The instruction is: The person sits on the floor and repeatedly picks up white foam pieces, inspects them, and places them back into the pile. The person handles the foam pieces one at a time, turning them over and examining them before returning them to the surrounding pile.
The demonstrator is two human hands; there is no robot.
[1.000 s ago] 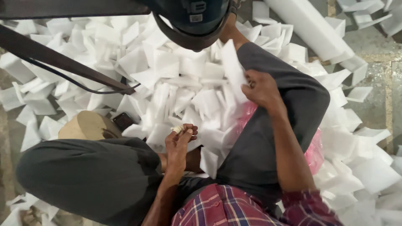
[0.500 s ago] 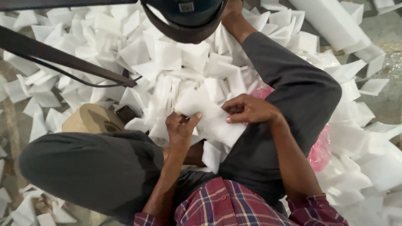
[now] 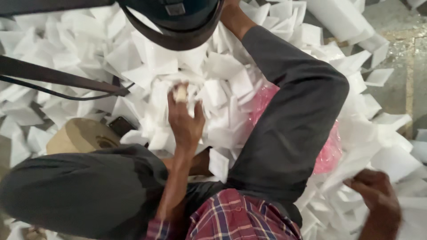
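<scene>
Between the seated person's knees at frame centre, the left hand [image 3: 184, 120] pinches a small pale piece [image 3: 180, 93] in its fingers above the white foam offcuts [image 3: 147, 62], while the right hand [image 3: 378, 195] at lower right closes blurrily on another white sheet [image 3: 351, 166].

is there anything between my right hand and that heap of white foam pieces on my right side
Nothing visible stands between them. The right hand is already at the white foam pieces beside the raised right knee; whether its grip has closed on one is too blurred to tell. The left hand is in the pile between the legs.
</scene>
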